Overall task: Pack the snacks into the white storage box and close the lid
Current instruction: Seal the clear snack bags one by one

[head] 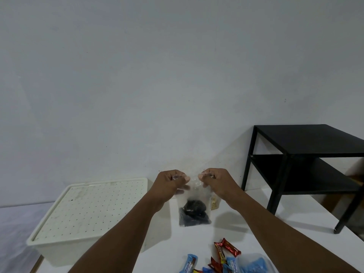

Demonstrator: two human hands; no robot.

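A clear plastic bag of dark cookies (194, 212) hangs above the white table (246, 223), held up by its top edge. My left hand (170, 182) pinches the bag's top left corner and my right hand (214, 181) pinches the top right. The white storage box (86, 219) sits at the left with its dotted lid on. Several wrapped snack bars in red (226, 250) and blue (189, 263) lie near the front edge, beside a clear bag of blue pieces (255, 263). A pale yellow snack bag (215, 202) peeks out behind the held bag.
A black two-shelf side table (307, 154) stands at the right, just past the white table's edge. A plain grey wall fills the background.
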